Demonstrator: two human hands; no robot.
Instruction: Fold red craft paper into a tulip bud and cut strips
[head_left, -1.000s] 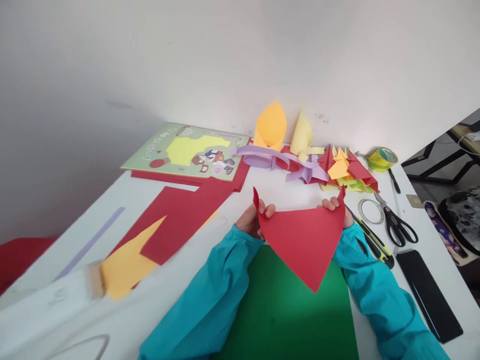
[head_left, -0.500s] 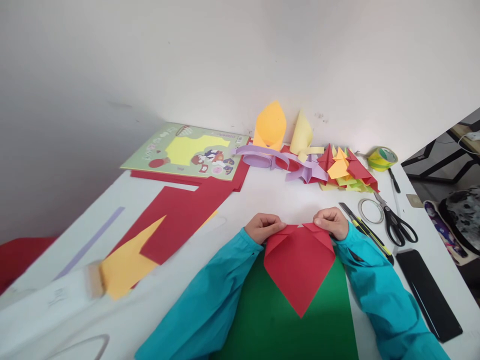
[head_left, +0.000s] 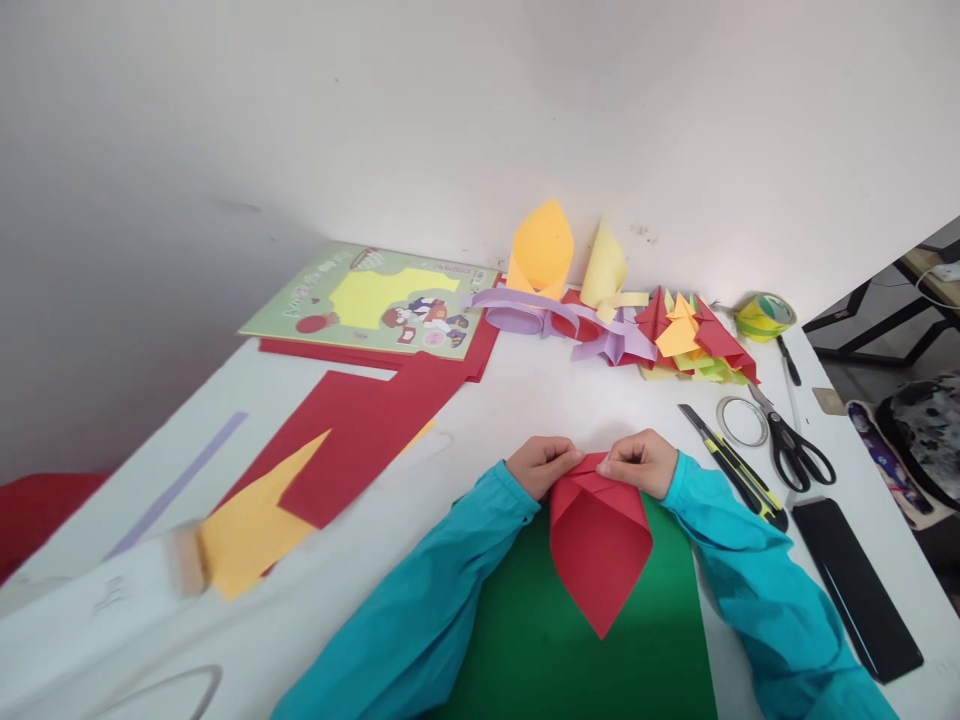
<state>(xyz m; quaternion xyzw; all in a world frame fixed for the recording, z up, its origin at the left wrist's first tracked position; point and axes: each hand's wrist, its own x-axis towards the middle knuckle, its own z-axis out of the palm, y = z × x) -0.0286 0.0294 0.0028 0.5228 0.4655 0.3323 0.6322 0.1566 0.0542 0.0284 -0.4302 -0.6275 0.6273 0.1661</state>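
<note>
A sheet of red paper (head_left: 600, 570) curls into a rounded, open shape, its lower corner pointing toward me. My left hand (head_left: 541, 466) pinches its upper left edge between thumb and fingers. On the upper right, my right hand (head_left: 642, 463) grips the other folded-in end, and the two ends overlap at the top between my thumbs. Beneath the red paper lies a green sheet (head_left: 585, 670), partly covered by my sleeves. The fingertips behind the paper are hidden.
A utility knife (head_left: 739, 468), scissors (head_left: 795, 445), a tape roll (head_left: 742, 422) and a black phone-like slab (head_left: 859, 590) lie at the right. Folded paper shapes (head_left: 619, 340) line the wall. Red sheets (head_left: 360, 420), an orange piece (head_left: 255, 530) and a printed pad (head_left: 367, 300) lie left.
The paper's two upper corners have been bent inward and brought together, turning the spread sheet into a curled shape. Both hands have come lower and closer to each other.
</note>
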